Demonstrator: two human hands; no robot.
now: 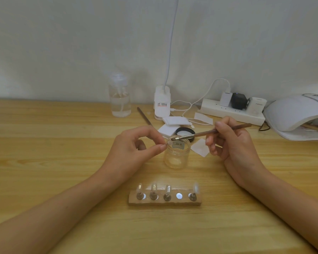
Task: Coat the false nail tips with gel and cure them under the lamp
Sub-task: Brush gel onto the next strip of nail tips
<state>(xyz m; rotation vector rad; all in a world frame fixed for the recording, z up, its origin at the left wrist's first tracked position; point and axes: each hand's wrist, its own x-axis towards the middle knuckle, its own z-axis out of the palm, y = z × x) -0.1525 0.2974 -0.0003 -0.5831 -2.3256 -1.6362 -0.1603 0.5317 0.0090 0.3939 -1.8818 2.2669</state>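
Left hand (134, 143), grip pinching a tip (170, 142) over the jar (176, 154), right hand (233, 143), grip round the brush (209, 132) (bristles at the tip), holder (165, 201) at 6 o'clock, lamp (297, 116) at 3 o'clock.

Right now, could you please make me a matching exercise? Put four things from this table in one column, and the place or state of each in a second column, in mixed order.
Things:
1. brush
2. jar
3. holder
4. lamp

Places or states:
a. at the far right
b. nearest the person
c. held in the right hand
d. open, under the brush tip

Pairs: 1-c, 2-d, 3-b, 4-a
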